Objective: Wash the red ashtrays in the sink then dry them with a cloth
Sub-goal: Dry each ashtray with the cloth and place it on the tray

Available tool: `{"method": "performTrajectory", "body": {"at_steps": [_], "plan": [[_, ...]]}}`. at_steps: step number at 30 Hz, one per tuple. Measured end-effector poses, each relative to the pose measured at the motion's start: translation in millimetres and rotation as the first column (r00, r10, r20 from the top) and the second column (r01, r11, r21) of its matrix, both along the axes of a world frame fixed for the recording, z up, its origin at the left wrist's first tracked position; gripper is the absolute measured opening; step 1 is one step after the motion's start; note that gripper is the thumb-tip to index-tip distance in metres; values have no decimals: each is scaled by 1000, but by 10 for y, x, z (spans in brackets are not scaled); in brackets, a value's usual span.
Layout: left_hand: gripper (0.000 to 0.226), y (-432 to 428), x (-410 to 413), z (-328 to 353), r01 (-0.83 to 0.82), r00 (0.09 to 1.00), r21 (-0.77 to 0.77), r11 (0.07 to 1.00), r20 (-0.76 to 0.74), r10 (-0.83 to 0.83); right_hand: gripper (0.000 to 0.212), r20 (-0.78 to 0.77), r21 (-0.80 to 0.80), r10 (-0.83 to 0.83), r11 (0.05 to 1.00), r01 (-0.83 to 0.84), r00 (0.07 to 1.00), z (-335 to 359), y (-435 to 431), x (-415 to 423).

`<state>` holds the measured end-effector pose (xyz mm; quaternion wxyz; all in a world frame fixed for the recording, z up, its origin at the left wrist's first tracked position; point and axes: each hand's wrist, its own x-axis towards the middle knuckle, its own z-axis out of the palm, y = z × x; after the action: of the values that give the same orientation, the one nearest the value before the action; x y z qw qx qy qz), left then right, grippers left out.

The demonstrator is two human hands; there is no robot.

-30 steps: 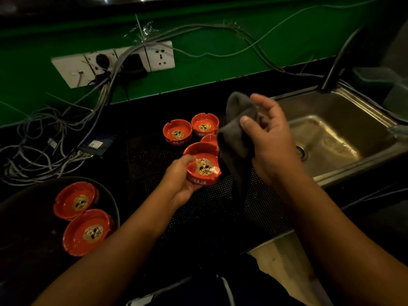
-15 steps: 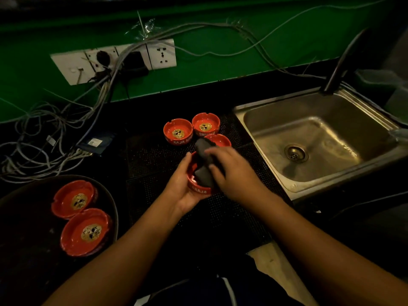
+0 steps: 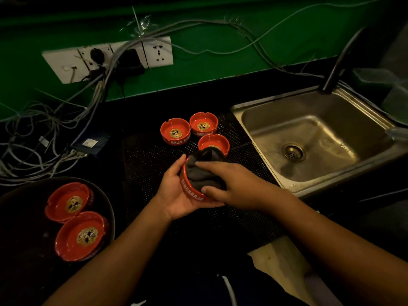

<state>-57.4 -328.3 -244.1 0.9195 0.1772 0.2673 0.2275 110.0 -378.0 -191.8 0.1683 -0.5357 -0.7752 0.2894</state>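
Drying one ashtray at frame centre
My left hand (image 3: 176, 193) cupped the ashtray (image 3: 191, 191); right hand (image 3: 231, 184) clenched the cloth (image 3: 201, 173) inside it

The sink (image 3: 313, 149) basin lies open, only the drain (image 3: 294, 152) at its bottom; a dark tap (image 3: 341, 60) rises over its far rim. Left of the sink, three ashtrays (image 3: 175, 131) cluster on the mat (image 3: 150, 160), with bare mat left of them. Further left, cables (image 3: 44, 138) clutter the counter. A tray (image 3: 103, 195) with two ashtrays, apparently touching, fills the near-left corner.
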Motion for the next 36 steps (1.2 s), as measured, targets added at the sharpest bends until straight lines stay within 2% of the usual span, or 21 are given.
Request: {"method": "performTrajectory", "body": {"at_steps": [3, 6, 9, 11, 12, 14, 16, 17, 19, 20, 22, 23, 24, 25, 26, 27, 29, 32, 36], "plan": [[69, 20, -20, 5, 46, 998, -9, 999, -51, -46, 52, 192, 104, 157, 978, -179, 969, -28, -22, 90], [65, 18, 9, 57, 72, 994, -28, 997, -85, -74, 40, 243, 121, 204, 964, -238, 948, -19, 38, 67], [61, 28, 30, 91, 36, 994, -33, 999, -105, -39, 34, 190, 172, 105, 975, -138, 976, -73, 116, -46], [65, 34, 53, 101, 14, 989, -3, 1000, -145, -14, 30, 104, 204, -108, 975, 85, 989, -126, 153, -160], [64, 39, 80, 105, 16, 983, 47, 999, -185, -7, 28, 51, 173, -256, 954, 244, 965, -136, 169, -223], [59, 51, 127, 128, 30, 959, 157, 987, -283, 16, 28, -36, -46, -543, 839, 542, 839, -180, 232, -304], [57, 65, 135, 115, 37, 929, 206, 978, -368, 42, 35, -63, -341, -687, 697, 631, 724, -216, 305, -297], [58, 73, 114, 95, 43, 924, 186, 982, -381, 32, 38, -90, -440, -691, 673, 594, 717, -209, 320, -274], [61, 99, 23, 49, 56, 922, 125, 991, -387, -3, 43, -100, -469, -586, 741, 481, 804, -160, 290, -218], [61, 115, -27, 26, 47, 923, 99, 994, -385, -5, 45, -71, -395, -496, 810, 433, 865, -117, 247, -181], [61, 143, -113, -13, 15, 932, 59, 998, -363, 8, 49, -48, -105, -293, 952, 287, 955, -45, 165, -99], [62, 152, -144, -23, 18, 938, 47, 999, -347, 0, 50, -30, 34, -147, 988, 148, 989, -12, 139, -65], [62, 155, -159, -21, 30, 944, 36, 999, -331, -16, 51, 67, 108, 19, 994, -26, 998, -9, 131, -40], [61, 151, -166, -9, 40, 948, 25, 999, -317, -30, 53, 205, 115, 159, 976, -185, 966, -29, 136, -42], [61, 142, -161, 15, 54, 951, 15, 998, -305, -47, 55, 325, 79, 233, 959, -272, 917, -74, 145, -55], [62, 132, -151, 42, 73, 953, 8, 997, -296, -67, 56, 382, 61, 238, 958, -281, 893, -109, 159, -66], [64, 119, -109, 92, 88, 956, 3, 996, -280, -84, 54, 319, 119, 131, 977, -177, 939, -166, 193, -75], [62, 120, -48, 121, 90, 945, 90, 992, -322, -57, 39, 130, 146, -149, 981, 130, 980, -238, 139, -173], [47, 104, 47, 139, -1, 939, 206, 979, -335, 72, 25, 13, -112, -489, 866, 487, 872, -262, 193, -298]]}}
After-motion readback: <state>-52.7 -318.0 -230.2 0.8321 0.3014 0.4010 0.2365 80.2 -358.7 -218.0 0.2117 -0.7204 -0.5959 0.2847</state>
